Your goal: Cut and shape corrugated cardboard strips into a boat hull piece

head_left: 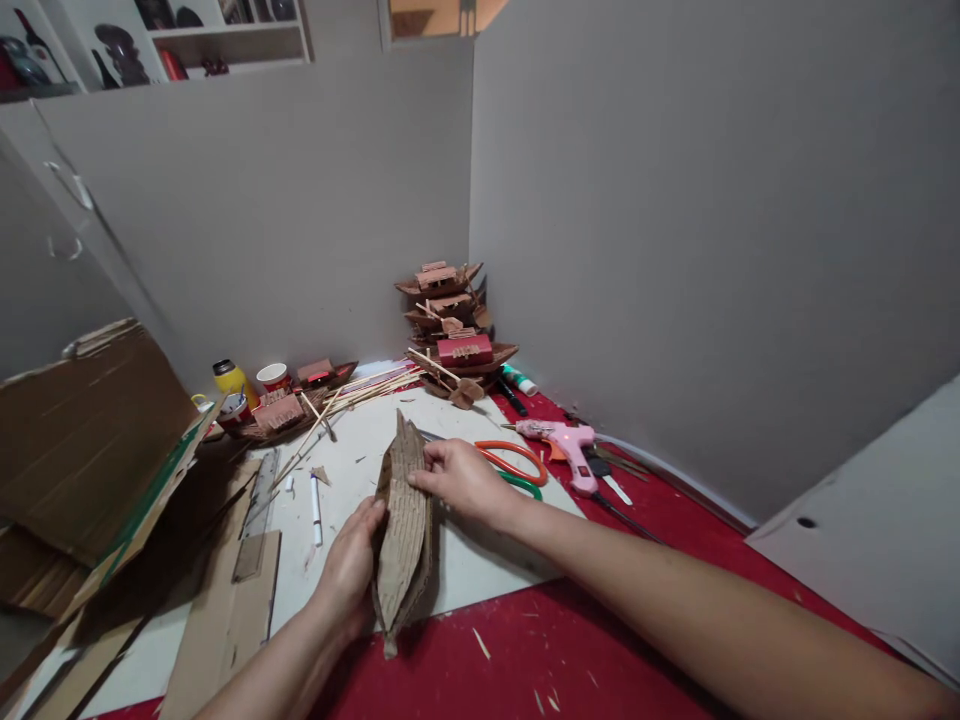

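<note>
Between my hands is a cardboard boat hull (405, 510), pointed at both ends, with a ribbed corrugated piece along its inside. It is held above the front part of the white board (487, 575). My left hand (352, 565) grips the hull's left side, fingers closed against its edge. From the right, my right hand (461, 480) pinches the corrugated piece and rim near the upper end. Just beyond my right hand lie scissors (517, 465) with orange and green handles, partly hidden by the hand and hull.
A pink glue gun (566, 450) rests on the red tabletop (675, 530) at right. Cardboard model boats (457, 335) are stacked in the corner. Thin sticks (375, 388), a marker (316, 508), a ruler (259, 500) and cardboard sheets (97, 440) occupy the left side.
</note>
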A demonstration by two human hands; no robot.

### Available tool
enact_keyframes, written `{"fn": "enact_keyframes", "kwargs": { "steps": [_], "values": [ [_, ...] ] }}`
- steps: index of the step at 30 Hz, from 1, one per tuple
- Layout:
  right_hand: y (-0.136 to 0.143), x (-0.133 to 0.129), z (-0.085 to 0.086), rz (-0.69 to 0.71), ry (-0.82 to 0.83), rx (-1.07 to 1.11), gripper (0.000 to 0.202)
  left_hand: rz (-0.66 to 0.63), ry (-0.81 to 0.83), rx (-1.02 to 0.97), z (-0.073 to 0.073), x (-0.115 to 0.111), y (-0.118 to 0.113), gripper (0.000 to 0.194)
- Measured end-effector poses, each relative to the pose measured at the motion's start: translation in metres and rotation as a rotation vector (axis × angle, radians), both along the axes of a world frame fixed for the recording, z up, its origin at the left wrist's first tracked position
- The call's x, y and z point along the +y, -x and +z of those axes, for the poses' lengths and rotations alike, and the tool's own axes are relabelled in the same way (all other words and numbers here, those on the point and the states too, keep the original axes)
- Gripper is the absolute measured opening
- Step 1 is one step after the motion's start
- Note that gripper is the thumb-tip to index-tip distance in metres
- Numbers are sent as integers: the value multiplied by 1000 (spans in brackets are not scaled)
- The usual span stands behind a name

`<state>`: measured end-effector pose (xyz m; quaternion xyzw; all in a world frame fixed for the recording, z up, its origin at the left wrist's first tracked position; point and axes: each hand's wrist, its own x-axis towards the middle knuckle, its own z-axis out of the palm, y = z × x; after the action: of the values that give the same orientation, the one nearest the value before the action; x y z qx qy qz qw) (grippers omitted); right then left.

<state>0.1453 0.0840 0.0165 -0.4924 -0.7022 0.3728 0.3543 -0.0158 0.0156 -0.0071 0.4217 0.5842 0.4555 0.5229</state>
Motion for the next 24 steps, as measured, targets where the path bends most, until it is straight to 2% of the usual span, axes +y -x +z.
{"fn": "enact_keyframes", "kwargs": {
  "steps": [5,9,13,15,17,21,24],
  "values": [
    [2,0,3,-25,-77,-216,19,-99,49,-411,1,-2,-3,37],
    [4,-4,8,-27,-185,-301,20,-46,78,-496,3,-3,-3,50],
    [1,1,18,-121,-230,-161,44,-18,79,-525,5,-7,-2,54],
    [-1,7,25,-110,-234,-66,56,-30,66,-513,5,-9,-1,56],
    [-2,13,29,-12,-162,23,54,-37,53,-488,4,-12,-2,59],
    [-3,17,27,219,73,229,18,-34,65,-412,3,-17,-5,65],
    [-4,17,22,271,197,369,18,-45,89,-356,6,-19,-9,67]
  ]
}}
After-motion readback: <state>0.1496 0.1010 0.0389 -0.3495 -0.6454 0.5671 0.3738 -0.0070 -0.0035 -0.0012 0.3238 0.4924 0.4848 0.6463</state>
